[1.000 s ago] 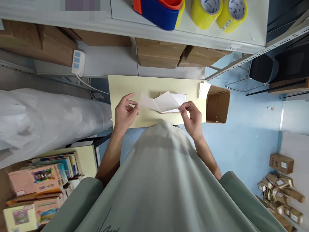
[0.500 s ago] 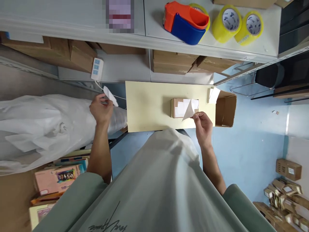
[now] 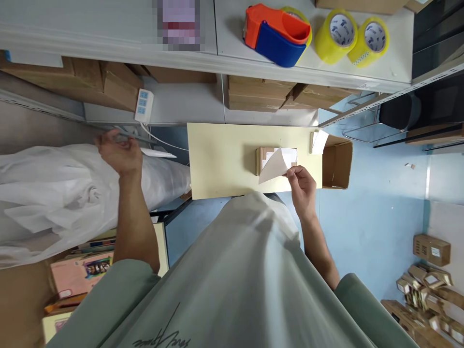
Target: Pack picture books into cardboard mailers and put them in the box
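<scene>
My right hand [image 3: 303,190] pinches a white paper label [image 3: 273,166] by its edge, over the near side of a small cardboard box [image 3: 258,162] that has white labels on its top. The box lies on a pale yellow board [image 3: 221,159]. Further left, my left hand [image 3: 120,153] is raised over the white plastic-wrapped bundle, its fingers apart and curled. A strip of white paper [image 3: 158,153] shows just right of that hand, seemingly loose in the air. At the board's right end sits a small stack of white labels [image 3: 319,142].
An open cardboard box [image 3: 337,164] stands at the board's right end. The shelf above holds an orange and blue tape dispenser [image 3: 279,36] and yellow tape rolls [image 3: 335,36]. A power strip [image 3: 144,106] hangs behind. White-wrapped bundle [image 3: 54,193] fills the left; cartons [image 3: 431,250] lie right.
My left hand has moved left and let go of the white paper, which is now apart from it. The label in my right hand has swung flatter and shows more of its face.
</scene>
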`<state>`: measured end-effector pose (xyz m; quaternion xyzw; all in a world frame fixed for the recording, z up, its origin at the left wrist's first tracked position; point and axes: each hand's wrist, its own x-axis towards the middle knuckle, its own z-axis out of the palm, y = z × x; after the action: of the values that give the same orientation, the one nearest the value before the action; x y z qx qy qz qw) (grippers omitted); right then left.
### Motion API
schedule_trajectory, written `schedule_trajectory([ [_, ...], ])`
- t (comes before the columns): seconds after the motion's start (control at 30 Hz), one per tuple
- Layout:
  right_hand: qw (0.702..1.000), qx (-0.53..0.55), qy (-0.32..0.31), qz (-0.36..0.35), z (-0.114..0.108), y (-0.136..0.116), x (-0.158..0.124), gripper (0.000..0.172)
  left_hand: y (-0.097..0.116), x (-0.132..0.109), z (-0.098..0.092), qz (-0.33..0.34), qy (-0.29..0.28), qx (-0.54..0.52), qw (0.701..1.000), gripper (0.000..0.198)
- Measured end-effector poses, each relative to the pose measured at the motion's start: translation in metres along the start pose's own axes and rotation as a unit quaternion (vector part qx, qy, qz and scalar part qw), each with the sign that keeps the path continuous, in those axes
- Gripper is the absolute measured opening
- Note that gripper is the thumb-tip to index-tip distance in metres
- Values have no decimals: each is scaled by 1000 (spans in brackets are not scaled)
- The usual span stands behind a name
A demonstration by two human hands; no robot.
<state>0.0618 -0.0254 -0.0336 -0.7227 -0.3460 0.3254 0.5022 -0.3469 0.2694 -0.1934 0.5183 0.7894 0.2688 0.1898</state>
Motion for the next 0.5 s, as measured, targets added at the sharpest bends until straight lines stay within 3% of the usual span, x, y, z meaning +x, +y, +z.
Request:
schedule_trajectory([
  [0.07,1000,8,-5,2,-1,1,2,38,11,-16,8,14,-2,-71,997,48],
  [0.13,1000,19,-12,7,-2,2,6,39,33,-49,15,65,-13,-136,989,46],
  [0.2,999,30,-20,14,-5,3,11,39,64,-97,19,165,-45,-202,964,43],
  [0.3,998,39,-36,25,-10,6,19,42,121,-179,15,315,-143,-274,898,40],
  [0.4,997,47,-55,25,-17,9,27,45,173,-249,9,367,-230,-289,854,37],
  [0.5,995,60,-72,18,-29,11,35,45,208,-294,13,377,-281,-286,835,40],
])
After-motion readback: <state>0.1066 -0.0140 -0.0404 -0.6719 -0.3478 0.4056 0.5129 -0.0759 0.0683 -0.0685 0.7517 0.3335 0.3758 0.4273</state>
